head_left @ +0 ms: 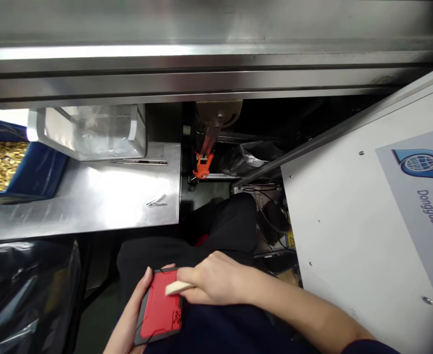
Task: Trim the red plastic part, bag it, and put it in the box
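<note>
My left hand (129, 314) holds a flat red piece with a dark grey rim (159, 309) over my lap, fingers along its left edge. My right hand (212, 282) is closed around a short cream-coloured stick (177, 288), and the stick's tip lies on the red face near its upper right. Both hands sit low in the head view, above my dark trousers.
A steel bench (101, 196) lies ahead on the left with a clear plastic box (91, 130), tweezers (157, 201) and a blue bin of small gold parts (2, 164). An orange clip (202, 167) hangs in the machine gap. A white machine panel (360, 221) stands at right, black plastic bag (20, 295) lower left.
</note>
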Available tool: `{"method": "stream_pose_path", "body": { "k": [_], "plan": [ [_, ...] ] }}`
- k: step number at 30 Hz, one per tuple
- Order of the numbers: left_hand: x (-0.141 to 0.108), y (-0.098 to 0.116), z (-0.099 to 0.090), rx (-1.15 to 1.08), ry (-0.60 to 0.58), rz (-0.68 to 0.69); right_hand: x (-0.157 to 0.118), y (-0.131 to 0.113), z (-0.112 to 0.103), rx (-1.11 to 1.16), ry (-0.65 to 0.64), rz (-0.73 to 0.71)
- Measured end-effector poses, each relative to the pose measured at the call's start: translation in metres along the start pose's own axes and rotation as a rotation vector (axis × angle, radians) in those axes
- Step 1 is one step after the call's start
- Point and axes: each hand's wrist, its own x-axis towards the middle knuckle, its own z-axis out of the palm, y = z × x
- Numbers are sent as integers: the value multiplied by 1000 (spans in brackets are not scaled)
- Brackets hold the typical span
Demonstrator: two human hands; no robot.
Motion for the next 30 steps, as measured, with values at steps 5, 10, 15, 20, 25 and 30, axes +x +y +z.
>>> {"method": "stream_pose_path", "body": {
  "k": [5,10,15,20,25,30],
  "plan": [
    [-9,2,7,22,-20,21,-2,-1,2,-23,-3,-28],
    [-15,3,10,-16,-3,10,0,-1,1,0,-1,22],
    [-15,3,7,-9,-25,12,-1,-3,2,34,3,-15],
    [-14,2,6,-25,-3,23,-2,-5,2,2,-7,45],
    [-16,2,5,-18,-27,17,0,-5,2,17,13,67],
    [-13,2,1,-8,-55,18,-1,-4,2,39,-36,18]
  ]
}}
